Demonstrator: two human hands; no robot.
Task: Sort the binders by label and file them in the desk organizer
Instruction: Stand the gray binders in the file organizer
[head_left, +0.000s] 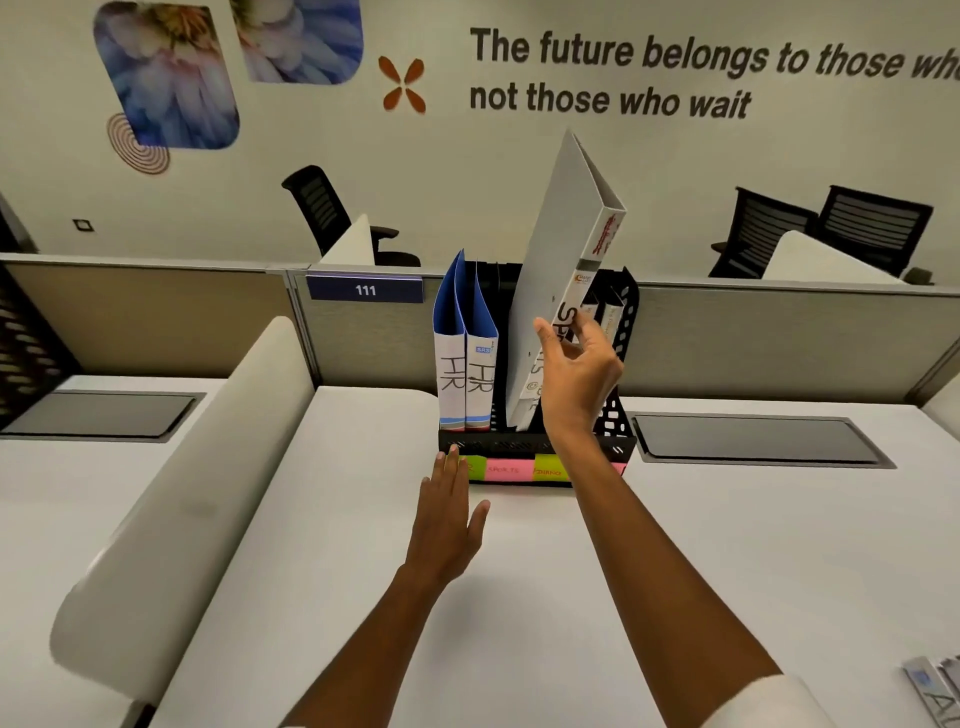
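Observation:
A black mesh desk organizer (621, 415) stands at the back of the white desk, with green, pink and yellow sticky labels (511, 470) along its front. Two blue binders marked HR (465, 374) stand upright in its left slot. My right hand (576, 379) grips the spine of a tall grey binder (561, 249), which tilts to the right with its lower end inside the middle slot. More binder spines (605, 314) show in the right slot behind it. My left hand (449, 519) reaches forward with straight fingers touching the organizer's front left corner.
A curved white divider (208, 493) borders the desk on the left. Grey cable hatches (753, 439) (104, 413) lie in the desktops. A partition with plate 111 (363, 289) stands behind the organizer. Another binder (935, 686) lies at the bottom right edge.

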